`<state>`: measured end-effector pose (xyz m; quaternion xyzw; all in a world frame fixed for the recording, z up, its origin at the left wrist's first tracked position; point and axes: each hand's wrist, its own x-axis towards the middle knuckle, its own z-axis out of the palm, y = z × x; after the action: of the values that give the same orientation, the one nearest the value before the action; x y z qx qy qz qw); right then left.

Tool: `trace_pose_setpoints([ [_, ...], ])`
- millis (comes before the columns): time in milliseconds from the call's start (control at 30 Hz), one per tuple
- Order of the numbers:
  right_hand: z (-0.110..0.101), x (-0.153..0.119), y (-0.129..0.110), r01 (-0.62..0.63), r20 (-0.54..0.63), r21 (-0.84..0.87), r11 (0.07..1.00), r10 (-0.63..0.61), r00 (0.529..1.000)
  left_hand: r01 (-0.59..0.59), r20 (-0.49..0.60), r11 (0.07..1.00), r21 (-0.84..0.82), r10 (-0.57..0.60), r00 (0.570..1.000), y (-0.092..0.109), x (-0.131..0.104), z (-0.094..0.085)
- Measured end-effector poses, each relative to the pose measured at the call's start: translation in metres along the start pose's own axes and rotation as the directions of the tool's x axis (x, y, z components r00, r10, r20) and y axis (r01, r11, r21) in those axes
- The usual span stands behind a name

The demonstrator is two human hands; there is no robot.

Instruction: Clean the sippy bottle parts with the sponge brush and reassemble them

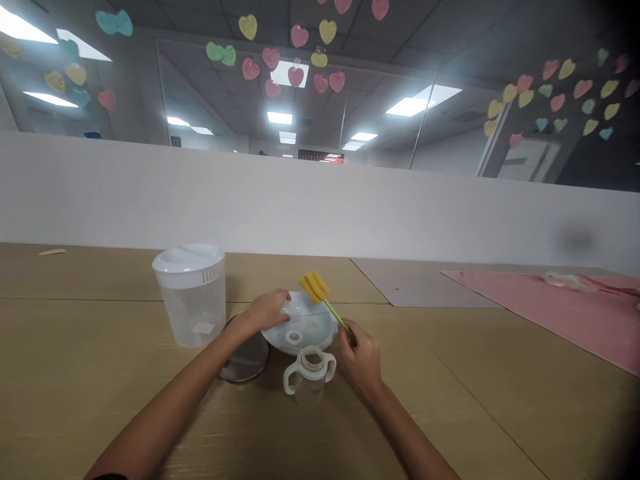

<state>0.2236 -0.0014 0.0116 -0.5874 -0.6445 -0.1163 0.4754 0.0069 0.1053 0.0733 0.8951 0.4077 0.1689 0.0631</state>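
Observation:
My right hand [361, 355] is closed around the green handle of a sponge brush [315, 287], whose yellow sponge head points up and left above a white bowl [327, 327]. Over the bowl's left side, my left hand [269, 310] has thumb and fingers around a clear, cup-like piece [295, 307] that is hard to make out. A small white ring [293, 339] lies in the bowl near its front rim. In front of the bowl stands an uncapped clear baby bottle [310, 373] with two white handles.
A translucent white bucket [193, 300] with a lid stands at the left. Beside it a round dark metal lid [245, 360] lies partly under my left forearm. A pink cloth [545, 313] covers the table's right side. Behind the table runs a white wall [320, 207].

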Motion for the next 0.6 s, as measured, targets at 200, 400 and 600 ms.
trace_pose_setpoints([
  [200, 0.001, -0.001, 0.001, 0.1, -0.024, 0.026, 0.995, -0.099, 0.995, 0.016, -0.159, 0.924, -0.383, -0.083, 0.984, 0.0, -0.019, -0.059],
  [400, 0.001, -0.004, 0.003, 0.433, -0.09, -0.002, 0.901, -0.432, 0.898, -0.104, -0.145, 0.834, -0.542, 0.029, 0.989, 0.015, -0.031, -0.071],
  [600, -0.002, -0.006, 0.008, 0.525, -0.129, -0.072, 0.848, -0.529, 0.839, -0.093, 0.057, 0.83, -0.55, 0.149, 0.987, 0.026, -0.032, -0.063],
])
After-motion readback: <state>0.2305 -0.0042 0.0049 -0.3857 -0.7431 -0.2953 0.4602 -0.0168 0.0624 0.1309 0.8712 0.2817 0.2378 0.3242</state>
